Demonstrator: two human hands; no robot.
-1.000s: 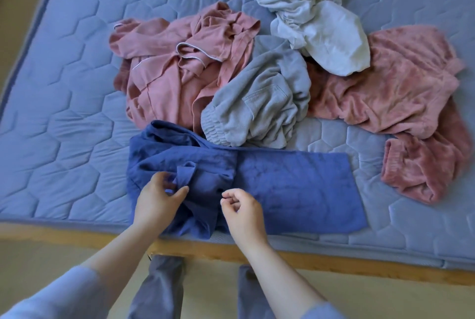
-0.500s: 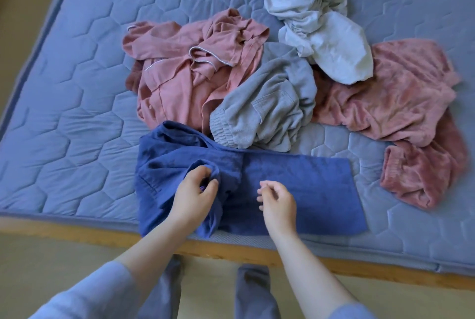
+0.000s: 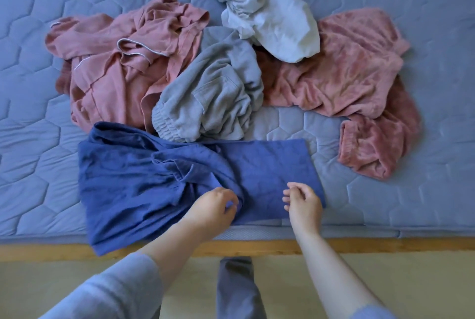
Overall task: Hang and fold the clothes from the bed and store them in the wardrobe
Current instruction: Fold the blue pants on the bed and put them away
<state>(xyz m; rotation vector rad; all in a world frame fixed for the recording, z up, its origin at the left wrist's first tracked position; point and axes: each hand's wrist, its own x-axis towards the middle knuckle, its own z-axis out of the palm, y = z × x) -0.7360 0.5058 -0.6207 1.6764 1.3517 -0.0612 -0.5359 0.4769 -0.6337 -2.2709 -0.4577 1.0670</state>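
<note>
A dark blue garment (image 3: 144,185) lies along the near edge of the bed, its right part flat and its left part bunched and hanging over the edge. My left hand (image 3: 213,208) pinches a fold near the garment's middle. My right hand (image 3: 303,203) hovers over the flat right part with fingers loosely curled and nothing in them. Behind lie a pink shirt with white piping (image 3: 118,61), a grey garment (image 3: 213,97), a white garment (image 3: 267,10) and a fuzzy pink garment (image 3: 354,67).
The blue quilted mattress (image 3: 33,118) fills the view, with a wooden bed frame (image 3: 385,245) along its near edge. Below it is pale floor (image 3: 385,280), where my legs in dark trousers stand.
My left hand has moved right along the blue garment, from its left part to its middle. My right hand has also shifted right, over the flat part.
</note>
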